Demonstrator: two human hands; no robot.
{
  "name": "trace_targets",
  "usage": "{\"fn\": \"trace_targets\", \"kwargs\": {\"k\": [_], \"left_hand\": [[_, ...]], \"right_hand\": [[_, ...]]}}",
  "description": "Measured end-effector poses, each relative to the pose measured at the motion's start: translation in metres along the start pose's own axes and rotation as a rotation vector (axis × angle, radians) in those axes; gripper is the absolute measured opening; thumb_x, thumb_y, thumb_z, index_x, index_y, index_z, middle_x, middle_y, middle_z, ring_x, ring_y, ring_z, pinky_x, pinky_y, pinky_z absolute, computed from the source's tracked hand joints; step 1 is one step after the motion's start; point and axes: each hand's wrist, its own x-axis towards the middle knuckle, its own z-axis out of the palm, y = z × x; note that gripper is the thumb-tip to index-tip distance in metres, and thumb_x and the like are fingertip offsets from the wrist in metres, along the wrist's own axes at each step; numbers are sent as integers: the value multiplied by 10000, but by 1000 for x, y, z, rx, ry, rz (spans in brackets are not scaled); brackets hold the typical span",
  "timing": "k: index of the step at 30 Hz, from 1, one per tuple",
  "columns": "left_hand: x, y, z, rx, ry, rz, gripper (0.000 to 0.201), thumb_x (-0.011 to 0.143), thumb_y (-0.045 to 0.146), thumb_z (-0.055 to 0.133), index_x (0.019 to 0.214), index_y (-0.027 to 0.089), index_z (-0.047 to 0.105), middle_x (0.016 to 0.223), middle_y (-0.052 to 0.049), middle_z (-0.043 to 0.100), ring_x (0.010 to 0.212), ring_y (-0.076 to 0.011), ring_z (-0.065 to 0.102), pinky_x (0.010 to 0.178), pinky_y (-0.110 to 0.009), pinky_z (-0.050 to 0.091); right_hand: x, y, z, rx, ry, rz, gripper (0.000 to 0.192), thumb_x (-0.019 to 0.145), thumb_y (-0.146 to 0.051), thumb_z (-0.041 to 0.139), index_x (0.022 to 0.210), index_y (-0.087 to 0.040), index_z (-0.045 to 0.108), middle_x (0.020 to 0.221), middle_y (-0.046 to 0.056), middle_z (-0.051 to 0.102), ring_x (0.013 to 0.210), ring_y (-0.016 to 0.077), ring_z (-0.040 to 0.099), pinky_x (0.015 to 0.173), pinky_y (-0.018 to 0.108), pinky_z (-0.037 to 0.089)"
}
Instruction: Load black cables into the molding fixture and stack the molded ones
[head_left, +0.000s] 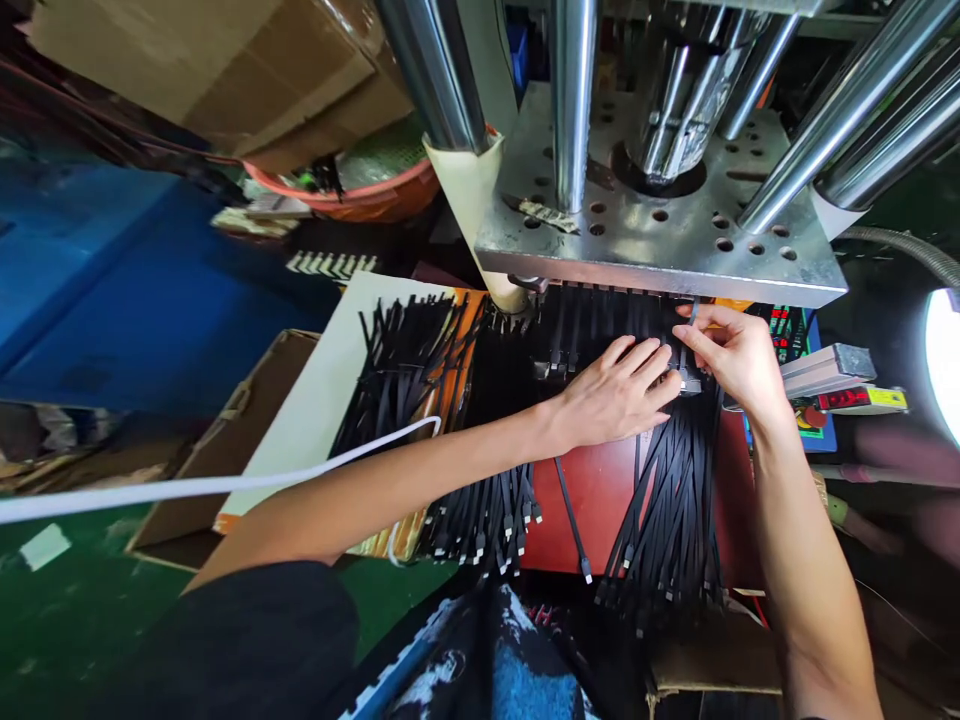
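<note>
the left hand (615, 395) lay flat, fingers spread, pinning thin black cables (675, 500) to the red desk (600, 500) so they stayed aligned. the right hand (731, 350) pinched one cable end under the grey perforated steel press plate (660, 240), seemingly seating it.

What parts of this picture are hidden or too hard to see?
- Head view: the far ends of the black cables run under the metal press plate, so what they plug into is hidden.
- The left hand covers the cables beneath it.
- The small piece pinched by the right hand is too small to identify.
- The press columns are cut off by the top edge.
- The lamp is cut off at the right edge.
</note>
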Motion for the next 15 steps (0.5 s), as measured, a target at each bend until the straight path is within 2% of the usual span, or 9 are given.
{"fn": "trace_targets", "kwargs": {"k": [2, 6, 11, 15], "left_hand": [[0, 6, 1, -5, 7, -39, 485, 1057, 442, 579, 1390, 93, 625, 1536, -237, 578, 1461, -370, 515, 1235, -548, 368], [-1, 12, 3, -51, 21, -104, 519, 1068, 436, 562, 1465, 103, 584, 1558, -225, 567, 1477, -349, 506, 1256, -538, 351], [-5, 13, 3, -77, 11, -127, 515, 1061, 393, 583, 1495, 115, 577, 1591, -213, 545, 1516, -353, 478, 1283, -539, 336], [-6, 15, 2, -90, 8, -125, 549, 1052, 435, 596, 1492, 109, 580, 1621, -222, 510, 1541, -361, 452, 1298, -548, 319]], "right_hand": [[2, 0, 0, -26, -5, -7, 321, 895, -432, 777, 1125, -208, 779, 804, 18, 725, 490, 126, 524, 483, 282, 385], [5, 0, 2, -109, 21, -47, 238, 921, -409, 747, 1047, -212, 794, 815, 32, 737, 489, 126, 527, 487, 282, 382], [-2, 3, 3, -14, 53, -5, 332, 899, -407, 768, 1159, -202, 796, 801, 11, 713, 510, 117, 518, 501, 271, 383], [0, 6, 8, 47, 45, -12, 299, 885, -410, 786, 1096, -201, 814, 783, 14, 718, 528, 120, 514, 515, 273, 400]]}}
